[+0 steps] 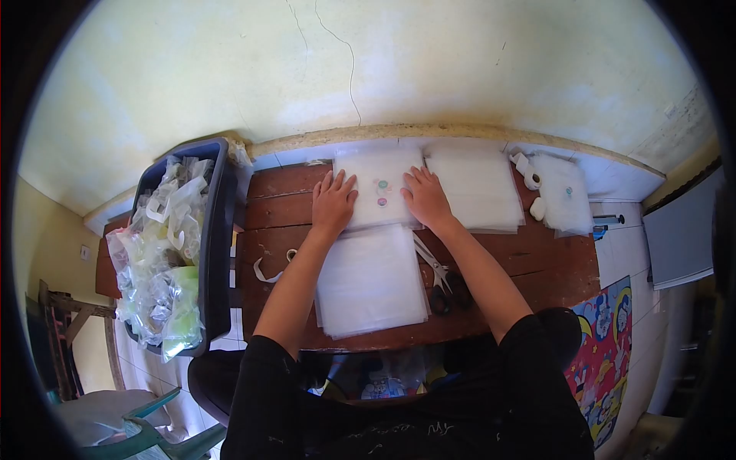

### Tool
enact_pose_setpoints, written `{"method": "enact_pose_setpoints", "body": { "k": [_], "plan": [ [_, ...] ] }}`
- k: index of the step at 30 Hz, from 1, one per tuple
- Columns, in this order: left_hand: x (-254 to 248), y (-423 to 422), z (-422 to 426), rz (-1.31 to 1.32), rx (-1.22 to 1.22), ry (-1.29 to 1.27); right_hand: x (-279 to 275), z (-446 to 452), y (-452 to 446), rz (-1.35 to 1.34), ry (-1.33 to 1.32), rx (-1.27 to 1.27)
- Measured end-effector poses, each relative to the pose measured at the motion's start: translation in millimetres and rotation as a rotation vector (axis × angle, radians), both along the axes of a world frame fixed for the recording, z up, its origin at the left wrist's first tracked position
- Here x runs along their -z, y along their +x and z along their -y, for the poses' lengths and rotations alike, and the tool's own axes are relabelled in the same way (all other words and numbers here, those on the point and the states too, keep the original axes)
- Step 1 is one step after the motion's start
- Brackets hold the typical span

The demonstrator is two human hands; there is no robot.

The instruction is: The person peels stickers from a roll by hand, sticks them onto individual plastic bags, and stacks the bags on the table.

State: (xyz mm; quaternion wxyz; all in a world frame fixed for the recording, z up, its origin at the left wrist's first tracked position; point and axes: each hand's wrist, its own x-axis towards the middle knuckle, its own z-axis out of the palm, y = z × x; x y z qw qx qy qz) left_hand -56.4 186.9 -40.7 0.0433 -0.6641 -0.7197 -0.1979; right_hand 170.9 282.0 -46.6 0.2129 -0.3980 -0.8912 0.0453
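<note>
My left hand (pixel 334 204) lies flat, fingers spread, on the left side of a stack of clear plastic bags (pixel 376 163). On the right side of that stack rests my right hand (pixel 426 198), its fingers also stretched out. Small round colored stickers (pixel 382 202) show on the top bag between my hands. Closer to me, a second stack of plastic bags (pixel 372 284) lies between my forearms. Black-handled scissors (pixel 440 295) sit beside it, partly behind my right forearm. A third stack of bags (pixel 475 188) is just right of my right hand.
A dark bin (pixel 218 230) heaped with filled plastic bags stands at the left. White tape rolls (pixel 530 179) and a smaller bag stack (pixel 560 195) lie at the right end of the wooden table (pixel 529 264). A strip of white tape (pixel 267 274) curls near my left forearm. The wall rises behind.
</note>
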Motion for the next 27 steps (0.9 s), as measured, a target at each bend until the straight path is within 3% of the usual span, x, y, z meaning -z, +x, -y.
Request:
{"method": "enact_pose_setpoints", "body": {
  "k": [9, 11, 12, 14, 18, 23, 27],
  "plan": [
    [0, -2, -15, 0.233, 0.016, 0.194, 2, -5, -7, 0.026, -0.016, 0.098],
    [-12, 0, -8, 0.234, 0.163, 0.223, 2, -9, -10, 0.036, 0.032, 0.193],
    [-16, 2, -4, 0.229, 0.161, 0.222, 0, -10, -13, 0.032, 0.031, 0.191],
    [-25, 6, 5, 0.185, 0.404, 0.068, -4, -13, -17, 0.012, 0.042, 0.273],
    [-11, 4, 6, 0.022, 0.422, -0.008, -4, -13, -22, -0.042, 0.112, 0.300],
    [-8, 4, 7, 0.001, 0.371, 0.081, -10, 14, -16, -0.160, 0.226, 0.048],
    [-11, 11, 23, 0.144, 0.327, 0.142, -11, 39, -10, -0.200, 0.219, 0.033]
  ]
}}
